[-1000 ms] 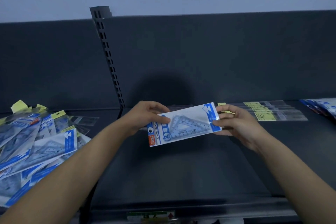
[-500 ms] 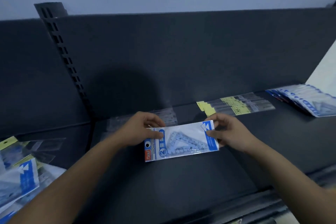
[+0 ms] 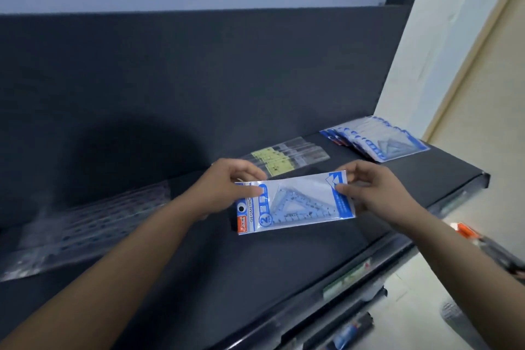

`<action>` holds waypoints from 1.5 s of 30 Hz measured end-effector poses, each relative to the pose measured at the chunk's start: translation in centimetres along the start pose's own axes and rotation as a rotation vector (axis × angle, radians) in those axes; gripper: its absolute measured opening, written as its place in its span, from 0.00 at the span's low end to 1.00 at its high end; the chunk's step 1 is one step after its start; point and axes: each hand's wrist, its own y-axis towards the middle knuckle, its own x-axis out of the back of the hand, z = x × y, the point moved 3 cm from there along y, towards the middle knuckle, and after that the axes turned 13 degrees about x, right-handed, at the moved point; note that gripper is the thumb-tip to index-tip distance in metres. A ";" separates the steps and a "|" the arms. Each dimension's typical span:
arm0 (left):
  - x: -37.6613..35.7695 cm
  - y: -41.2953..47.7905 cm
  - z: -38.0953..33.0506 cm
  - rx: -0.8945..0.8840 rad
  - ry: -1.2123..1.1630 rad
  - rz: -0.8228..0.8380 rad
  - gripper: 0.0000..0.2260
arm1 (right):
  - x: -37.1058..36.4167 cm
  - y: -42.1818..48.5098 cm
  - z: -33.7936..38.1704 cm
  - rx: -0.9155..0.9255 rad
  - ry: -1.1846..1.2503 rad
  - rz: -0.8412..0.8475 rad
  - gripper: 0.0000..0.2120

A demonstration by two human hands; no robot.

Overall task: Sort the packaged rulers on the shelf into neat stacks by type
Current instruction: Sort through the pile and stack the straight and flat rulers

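A blue-and-white packet with a triangular ruler (image 3: 295, 202) is held level above the dark shelf (image 3: 255, 278). My left hand (image 3: 227, 187) pinches its left end and my right hand (image 3: 369, 190) pinches its right end. A fanned stack of the same blue packets (image 3: 377, 140) lies at the shelf's far right. Clear straight-ruler packets with yellow labels (image 3: 284, 158) lie behind my hands. More clear ruler packets (image 3: 85, 224) lie at the left.
The shelf's dark back panel (image 3: 199, 79) rises behind everything. The shelf ends at the right near a pale wall (image 3: 454, 65). Below the front edge, a lower shelf holds orange-tipped items (image 3: 466, 231) and other goods.
The view has swung to the right; the messy pile at the left has left the frame and the blue stack is nearer. Both hands carried the packet rightward, still holding its ends.
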 end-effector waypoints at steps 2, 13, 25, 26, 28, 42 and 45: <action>-3.2 1.3 -1.8 -0.012 -0.015 0.000 0.07 | 3.6 0.0 -1.8 0.011 -0.013 -0.019 0.10; -18.4 9.4 -11.3 0.031 -0.059 -0.086 0.08 | 21.9 2.3 -8.3 -0.027 -0.018 -0.061 0.10; -22.1 19.8 -15.7 0.081 0.180 -0.117 0.10 | 27.9 11.7 -14.7 0.003 -0.202 -0.025 0.01; -22.0 20.5 -15.9 0.078 0.201 -0.119 0.11 | 27.9 12.5 -15.0 0.006 -0.226 0.003 0.02; -21.5 21.7 -15.9 0.080 0.252 -0.126 0.12 | 27.8 14.1 -15.3 0.022 -0.277 0.106 0.05; -23.1 22.6 -15.9 0.321 0.698 -0.149 0.24 | 26.6 19.4 -17.4 0.091 -0.359 0.630 0.15; -23.9 22.0 -16.0 0.355 0.647 -0.251 0.24 | 26.6 19.5 -17.9 0.156 -0.401 0.678 0.22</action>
